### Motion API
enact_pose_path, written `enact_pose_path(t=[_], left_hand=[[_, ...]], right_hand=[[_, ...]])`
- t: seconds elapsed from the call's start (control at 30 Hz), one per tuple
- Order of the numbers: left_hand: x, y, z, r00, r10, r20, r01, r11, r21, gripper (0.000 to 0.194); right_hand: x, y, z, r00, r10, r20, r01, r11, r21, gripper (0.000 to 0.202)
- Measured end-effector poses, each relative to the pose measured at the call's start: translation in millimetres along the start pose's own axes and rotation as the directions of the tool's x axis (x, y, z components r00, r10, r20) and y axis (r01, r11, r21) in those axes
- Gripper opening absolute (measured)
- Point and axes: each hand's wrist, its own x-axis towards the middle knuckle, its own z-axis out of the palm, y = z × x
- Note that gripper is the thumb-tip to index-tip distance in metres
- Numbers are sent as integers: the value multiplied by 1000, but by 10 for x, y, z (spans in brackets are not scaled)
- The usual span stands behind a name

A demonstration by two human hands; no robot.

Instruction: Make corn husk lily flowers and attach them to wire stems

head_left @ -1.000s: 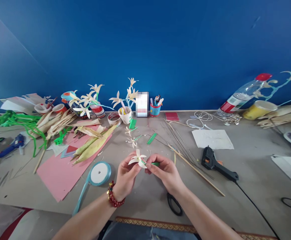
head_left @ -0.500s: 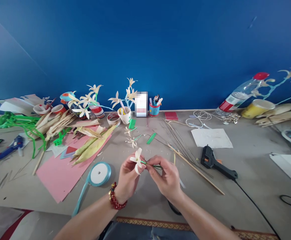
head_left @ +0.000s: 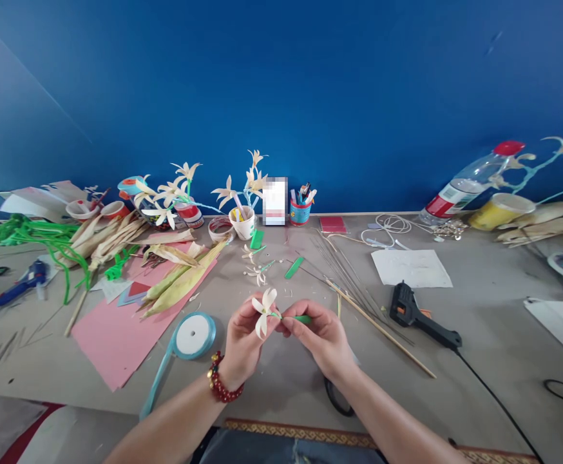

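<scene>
Between my fingers is a cream-white handmade flower (head_left: 265, 308) with several curved petals and a short green stem. My left hand (head_left: 244, 338) pinches it just below the petals. My right hand (head_left: 324, 336) is closed close beside it, thumb and forefinger pinching a strip of green tape (head_left: 303, 319) at the stem. The exact contact between tape and stem is covered by my fingertips. Beyond my hands lie more small white flowers (head_left: 256, 276) with green stems and a short green strip (head_left: 294, 267).
A blue ribbon roll (head_left: 193, 336) lies left of my hands, by pink paper (head_left: 112, 341) and corn husks (head_left: 185, 283). To the right are thin wires, a wooden stick (head_left: 382, 330) and a black glue gun (head_left: 421, 317). Scissors (head_left: 338, 396) lie partly under my right forearm.
The flower has turned a little in my left fingers. The green strip by my right fingers now shows wider. Both hands stay close together in nearly the same place.
</scene>
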Motion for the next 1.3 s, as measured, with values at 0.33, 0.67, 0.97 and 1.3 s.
enact_pose_path(t=[0.33,0.67,0.97,1.3], left_hand=[[39,36,-103,991,-35,127,29,999,46,12],[13,-117,-41,998,42,-44,-39,997,67,8],[5,-76,-39,996,87,-10,-86,994,72,4],[27,-36,-76,984,91,152,-86,996,-39,8]], right_hand=[[77,-7,-68,939,221,264,-289,923,255,20],[-38,88,-20,934,-353,-47,302,854,-424,3],[-22,62,-25,974,-222,-41,203,942,-265,4],[58,34,-25,981,125,146,-157,959,235,18]])
